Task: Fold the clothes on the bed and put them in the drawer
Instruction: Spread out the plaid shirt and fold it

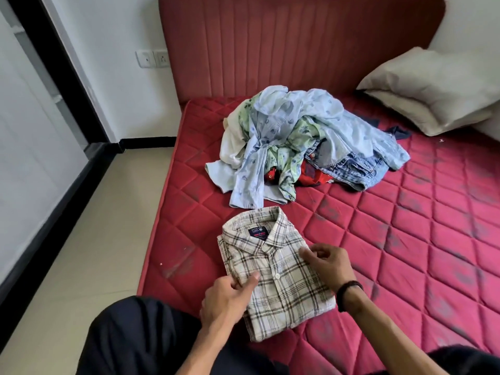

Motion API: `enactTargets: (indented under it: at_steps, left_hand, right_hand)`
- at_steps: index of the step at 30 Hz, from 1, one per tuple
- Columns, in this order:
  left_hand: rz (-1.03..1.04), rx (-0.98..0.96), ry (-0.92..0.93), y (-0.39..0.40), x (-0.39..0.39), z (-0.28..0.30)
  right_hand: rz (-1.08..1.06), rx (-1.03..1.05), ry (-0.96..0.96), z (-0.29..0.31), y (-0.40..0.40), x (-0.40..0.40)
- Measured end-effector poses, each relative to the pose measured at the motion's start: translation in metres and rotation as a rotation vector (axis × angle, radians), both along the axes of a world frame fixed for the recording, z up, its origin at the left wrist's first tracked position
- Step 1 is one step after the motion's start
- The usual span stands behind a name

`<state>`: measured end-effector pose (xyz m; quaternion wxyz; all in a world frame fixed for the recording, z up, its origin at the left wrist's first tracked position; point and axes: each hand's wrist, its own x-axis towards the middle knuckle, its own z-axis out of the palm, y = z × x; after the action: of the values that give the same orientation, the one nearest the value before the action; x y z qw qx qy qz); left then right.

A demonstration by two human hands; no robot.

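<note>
- Plaid shirt (pixel 273 269): folded into a rectangle, collar up and facing away from the person, lies flat on the red quilted mattress (pixel 405 226) near its front-left corner.
- Left hand (pixel 226 300): on the shirt's left edge, at about mid-height. Thumb lies flat on top of the fabric, pointing toward the button placket; remaining fingers curl under or at the edge. Reads as a pinch on the shirt edge.
- Right hand (pixel 328 263): on the shirt's right edge, further up than the left hand's fingers. Thumb and forefinger tips meet on the fabric just right of the collar point; other fingers loosely curled. Pinching the shirt edge. Dark band on the wrist.
- Shirt label sits beyond both sets of fingertips, inside the collar.
- Unfolded clothes pile (pixel 303 147): beyond the fingers, further up the mattress, just past the shirt's collar but apart from both hands. Visible in it: light blue printed shirt, green printed piece, white piece, denim, something red underneath.
- Pillow (pixel 433 90): far right of the right fingers, against the red headboard (pixel 270 44).
- Wall sockets (pixel 153 58): far beyond the left fingers, left of the headboard.
- Person's dark-trousered knees at the bottom, on the near side of both hands.
</note>
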<state>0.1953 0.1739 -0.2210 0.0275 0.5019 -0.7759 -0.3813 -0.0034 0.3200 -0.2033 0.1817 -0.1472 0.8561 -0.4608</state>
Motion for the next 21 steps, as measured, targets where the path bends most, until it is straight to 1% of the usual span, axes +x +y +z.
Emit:
enactTargets:
  at_steps: [1, 2, 3, 4, 7, 10, 11, 12, 13, 14, 15, 16, 18, 19, 21]
  left_hand:
    - [0.001, -0.061, 0.007, 0.0, -0.001, -0.003]
    - [0.009, -0.135, 0.038, -0.002, -0.002, -0.005]
    - [0.011, -0.17, 0.083, -0.004, -0.003, -0.006]
    - [0.022, -0.142, 0.146, -0.006, -0.003, -0.006]
    - [0.049, 0.06, 0.334, -0.011, -0.003, -0.008]
    - [0.073, 0.001, 0.526, -0.01, -0.004, -0.003]
    - [0.129, 0.015, 0.572, -0.009, -0.005, -0.003]
    - [0.223, 0.109, 0.618, -0.006, -0.006, -0.008]
    - [0.344, 0.249, 0.637, -0.003, -0.008, -0.014]
    - [0.455, 0.39, 0.627, 0.003, -0.009, -0.022]
    - [0.538, 0.483, 0.594, 0.009, -0.009, -0.028]
    - [0.567, 0.51, 0.566, 0.015, -0.007, -0.031]
    - [0.477, 0.426, 0.473, 0.02, -0.001, -0.025]
    - [0.382, 0.367, 0.42, 0.021, 0.002, -0.019]
    - [0.163, 0.205, 0.245, 0.025, 0.007, -0.009]
  right_hand:
    - [-0.009, -0.013, 0.035, -0.001, -0.004, 0.0]
    - [-0.012, -0.01, 0.069, -0.002, -0.008, -0.001]
    - [-0.019, -0.003, 0.094, -0.004, -0.01, -0.002]
    - [-0.019, -0.007, 0.106, -0.006, -0.011, -0.003]
    - [-0.029, -0.042, 0.101, -0.015, -0.014, -0.001]
    - [-0.037, -0.14, 0.215, -0.014, -0.019, 0.006]
    - [-0.027, -0.177, 0.264, -0.013, -0.022, 0.007]
    - [-0.001, -0.189, 0.298, -0.016, -0.024, 0.007]
    - [0.032, -0.164, 0.312, -0.021, -0.027, 0.005]
    - [0.068, -0.101, 0.311, -0.026, -0.029, 0.004]
    - [0.088, -0.016, 0.303, -0.032, -0.029, 0.003]
    - [0.094, 0.063, 0.298, -0.035, -0.029, 0.003]
    - [0.069, 0.125, 0.275, -0.031, -0.027, 0.005]
    - [0.068, 0.132, 0.228, -0.025, -0.026, 0.005]
    - [0.093, 0.168, 0.046, -0.008, -0.026, 0.004]
